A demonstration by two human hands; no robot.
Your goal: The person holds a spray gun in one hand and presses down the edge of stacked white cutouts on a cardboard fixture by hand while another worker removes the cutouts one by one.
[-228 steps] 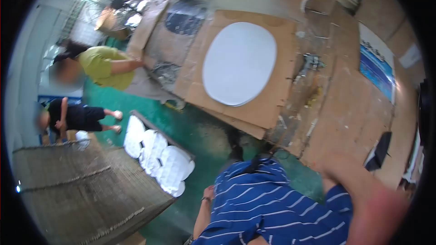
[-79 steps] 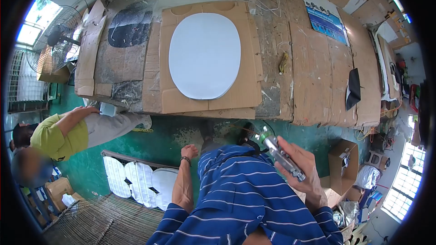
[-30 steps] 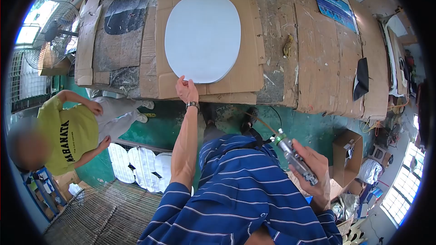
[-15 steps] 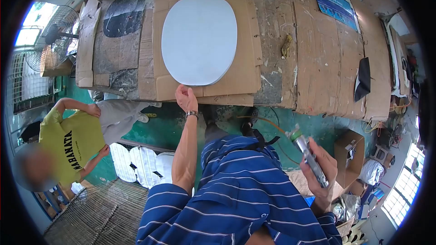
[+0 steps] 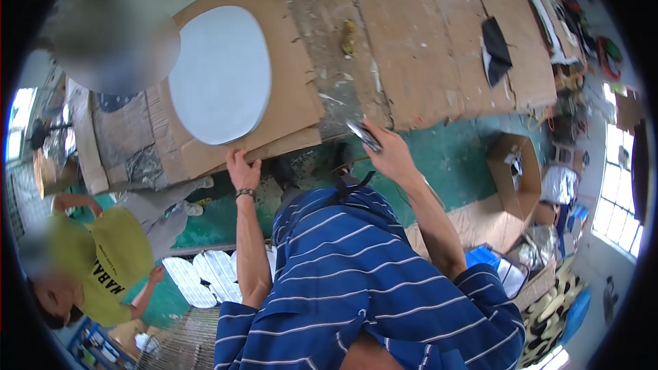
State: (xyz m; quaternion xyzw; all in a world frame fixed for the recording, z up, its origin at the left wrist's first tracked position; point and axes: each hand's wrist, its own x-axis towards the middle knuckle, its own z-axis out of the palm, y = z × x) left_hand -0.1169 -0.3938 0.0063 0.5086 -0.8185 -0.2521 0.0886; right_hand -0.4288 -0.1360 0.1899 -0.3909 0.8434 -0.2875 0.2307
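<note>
A white oval panel (image 5: 221,75) lies on a brown cardboard sheet (image 5: 291,89) on the covered worktable. My left hand (image 5: 244,171) is at the sheet's front edge, just below the panel, fingers apart with the tips touching the cardboard. My right hand (image 5: 391,154) is closed around a silver metal hand tool (image 5: 363,135), held near the table's front edge to the right of the panel. Most of the tool is hidden by my fingers, and I cannot make out its exact kind.
A person in a yellow shirt (image 5: 113,260) is at the left. White padded pieces (image 5: 199,277) rest below the table. On the table lie a black-and-white piece (image 5: 495,51) and a crumpled yellowish scrap (image 5: 349,38). An open cardboard box (image 5: 515,178) stands on the floor at right.
My view has swung, so the panel appears farther left. My right hand has brought the tool up from beside my body to the table's edge. My left fingers have spread.
</note>
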